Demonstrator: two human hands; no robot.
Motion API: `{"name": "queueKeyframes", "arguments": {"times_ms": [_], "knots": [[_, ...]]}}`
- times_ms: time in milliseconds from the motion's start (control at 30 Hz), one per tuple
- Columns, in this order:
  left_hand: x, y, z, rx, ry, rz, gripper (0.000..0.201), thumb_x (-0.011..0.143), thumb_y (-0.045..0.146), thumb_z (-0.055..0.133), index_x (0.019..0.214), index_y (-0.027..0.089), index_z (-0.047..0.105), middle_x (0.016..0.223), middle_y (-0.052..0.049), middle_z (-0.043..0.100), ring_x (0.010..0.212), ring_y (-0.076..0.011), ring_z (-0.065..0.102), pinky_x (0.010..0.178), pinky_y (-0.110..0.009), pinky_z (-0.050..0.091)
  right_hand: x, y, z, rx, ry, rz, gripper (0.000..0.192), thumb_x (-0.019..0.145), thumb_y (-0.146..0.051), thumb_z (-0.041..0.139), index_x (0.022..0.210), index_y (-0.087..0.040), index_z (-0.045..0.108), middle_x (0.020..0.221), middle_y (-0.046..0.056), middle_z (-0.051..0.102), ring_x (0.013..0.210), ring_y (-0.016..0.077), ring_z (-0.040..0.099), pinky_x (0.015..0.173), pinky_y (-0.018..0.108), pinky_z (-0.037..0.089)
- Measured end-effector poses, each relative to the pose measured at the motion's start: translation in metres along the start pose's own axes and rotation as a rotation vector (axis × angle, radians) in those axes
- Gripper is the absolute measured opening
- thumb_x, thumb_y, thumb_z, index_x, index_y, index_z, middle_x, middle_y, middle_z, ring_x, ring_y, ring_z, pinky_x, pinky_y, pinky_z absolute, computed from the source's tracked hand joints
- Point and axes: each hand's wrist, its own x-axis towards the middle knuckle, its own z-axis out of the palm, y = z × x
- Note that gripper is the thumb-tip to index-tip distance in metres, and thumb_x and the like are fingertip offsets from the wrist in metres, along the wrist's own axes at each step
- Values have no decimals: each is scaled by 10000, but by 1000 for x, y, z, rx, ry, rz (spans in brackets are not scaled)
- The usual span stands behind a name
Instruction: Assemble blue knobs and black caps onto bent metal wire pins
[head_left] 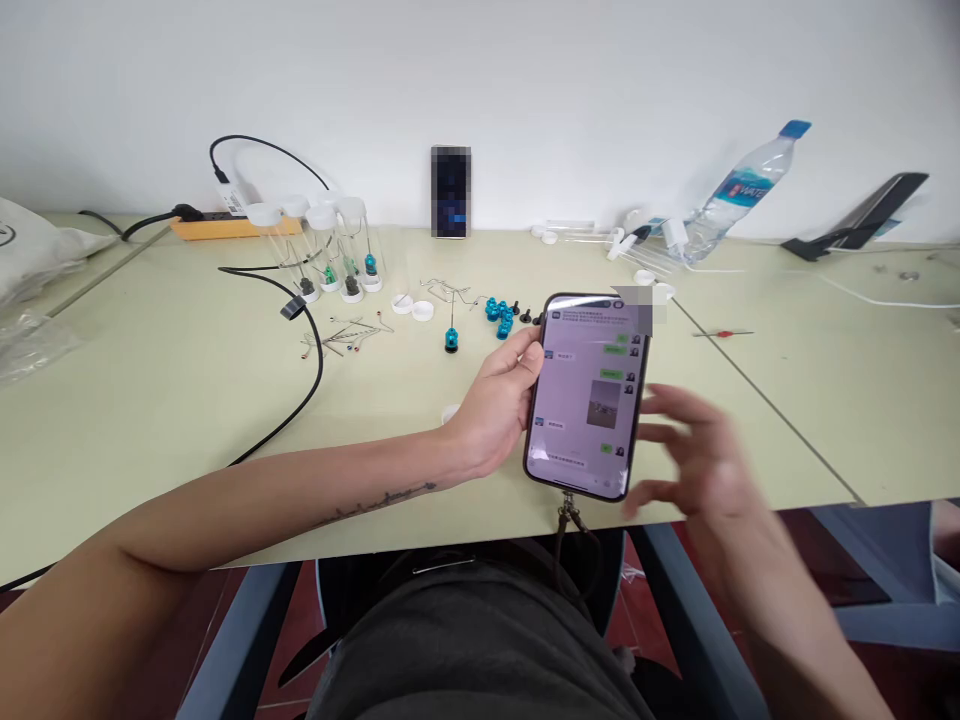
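The left hand [495, 405] is clamped on the phone [586, 395], its chat screen lit, while the right hand [697, 460], fingers spread and blurred, hovers just beside it holding nothing; beyond the grip, capped tubes [330, 245] stand filled and loose blue parts [501, 315] remain unsorted.

L forearm stretched from lower left to frame center, L hand [495, 405] curled in a grip, thumb up, R hand [694, 450] center-right, fingers spread, blurred
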Motion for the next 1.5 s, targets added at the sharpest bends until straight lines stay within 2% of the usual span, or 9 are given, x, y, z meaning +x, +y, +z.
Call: {"name": "queueKeyframes", "arguments": {"times_ms": [67,167,300,533,800,900,1033,1167,1500], "knots": [[-7,9,5,43,8,19,202,962,266,465,1090,213,611,989,-32,642,869,-146,580,748,-250,478,1,-1,6,175,-160,65,635,899,-601,475,1468,-380,302,1545,73,286,1277,339,463,741,402,616],[-16,15,9,81,42,22,202,971,265,444,1088,217,601,995,-28,638,852,-134,577,708,-229,484,6,1,16,442,-324,167,785,875,-415,607,1505,-442,140,1544,53,294,1244,346,518,774,488,622],[-20,11,6,94,61,-21,189,971,288,454,1081,222,593,980,-17,628,815,-116,570,709,-225,481,8,7,21,573,-320,233,942,838,-162,633,1497,-490,45,1483,42,410,1192,286,589,863,519,589],[-18,7,1,160,65,-45,197,950,320,491,1096,234,592,949,-24,627,853,-156,577,787,-283,473,7,9,19,615,-330,215,872,850,-141,617,1492,-479,134,1499,28,404,1287,285,513,973,567,513],[-19,20,-10,518,-139,42,321,978,350,433,1243,240,578,1243,-44,603,1174,-218,503,1028,-354,355,0,12,18,802,-402,227,901,825,-58,521,1493,-465,74,1466,46,446,1263,340,527,776,512,617],[-24,25,-16,519,-265,42,417,973,382,441,1377,280,476,1379,-44,524,1266,-243,451,1025,-357,368,-1,11,18,836,-408,244,910,812,-26,489,1504,-426,53,1450,75,464,1265,350,523,731,464,635],[-30,25,-21,449,-439,-37,668,944,352,495,1522,337,161,1313,-80,572,1172,-270,535,895,-373,466,-3,11,18,849,-419,223,901,802,-18,472,1505,-412,69,1411,78,498,1283,365,499,708,492,635],[-33,22,-23,372,-478,-56,912,886,265,577,1509,395,-77,1311,-75,568,1120,-258,579,850,-373,500,-5,10,19,853,-406,212,890,808,-27,478,1502,-419,83,1379,71,520,1261,365,519,699,518,632],[-37,23,-19,583,-514,-6,1096,843,262,667,1465,394,-226,1260,-97,586,1075,-255,607,915,-447,479,-8,10,17,838,-373,203,906,780,-8,496,1502,-422,136,1454,55,456,1118,316,621,724,552,622]]}}
